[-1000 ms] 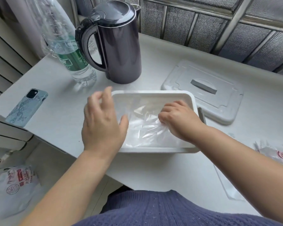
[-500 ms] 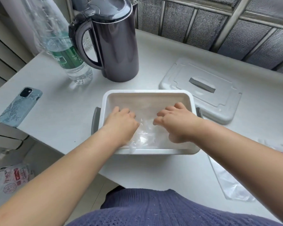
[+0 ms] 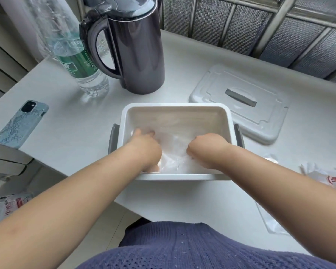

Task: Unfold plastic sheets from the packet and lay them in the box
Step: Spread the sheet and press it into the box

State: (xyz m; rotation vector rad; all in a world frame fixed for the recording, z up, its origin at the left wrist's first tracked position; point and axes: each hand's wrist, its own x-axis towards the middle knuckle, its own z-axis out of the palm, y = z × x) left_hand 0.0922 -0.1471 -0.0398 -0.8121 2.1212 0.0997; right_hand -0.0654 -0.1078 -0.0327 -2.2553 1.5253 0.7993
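Blue-purple knit top [image 3: 192,247] w/ fine open-weave texture; forearms [image 3: 85,191] bare; left hand [image 3: 146,150], right hand [image 3: 207,147] bare too

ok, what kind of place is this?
Likely a home, maybe an enclosed balcony: a dark metal kettle, a clear plastic water bottle with a green label and a phone in a pale blue case sit on a white tabletop beside wire-mesh window panels.

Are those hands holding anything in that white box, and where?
The left hand presses the plastic sheet flat in the box, gripping nothing. The right hand rests on the sheet with fingers curled under, hidden; a pinch cannot be told.
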